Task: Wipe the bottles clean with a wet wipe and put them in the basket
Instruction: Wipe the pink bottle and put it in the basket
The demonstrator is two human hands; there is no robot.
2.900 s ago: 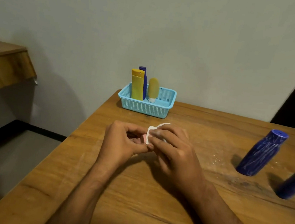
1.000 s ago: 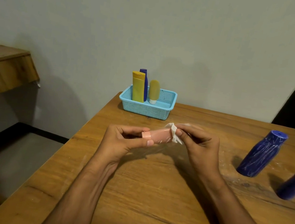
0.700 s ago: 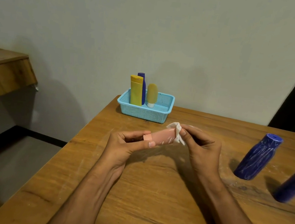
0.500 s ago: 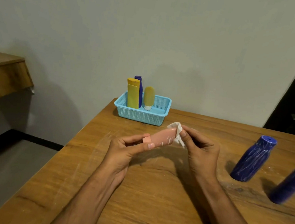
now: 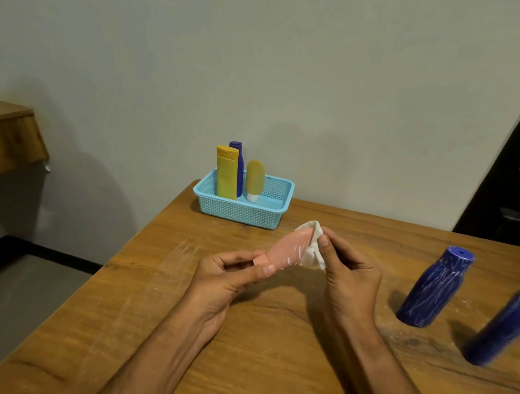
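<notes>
1. Your left hand point(image 5: 225, 277) pinches the cap end of the pink tube point(image 5: 285, 249) between thumb and curled fingers, holding it above the table point(image 5: 264, 361).
2. Your right hand point(image 5: 350, 273) pinches the white wet wipe point(image 5: 311, 245) against the tube's far end; the wipe folds over that end, just beyond your fingertips.
3. White smears mark the tube's side between your two grips.
4. The blue basket point(image 5: 243, 214) sits beyond your fingers near the wall, holding a yellow bottle point(image 5: 227, 173), a dark blue bottle point(image 5: 239, 168) and a small mustard tube point(image 5: 254, 179), all upright.
5. Two streaked blue bottles point(image 5: 434, 287) point(image 5: 511, 322) stand on the table beside your right hand, untouched.
</notes>
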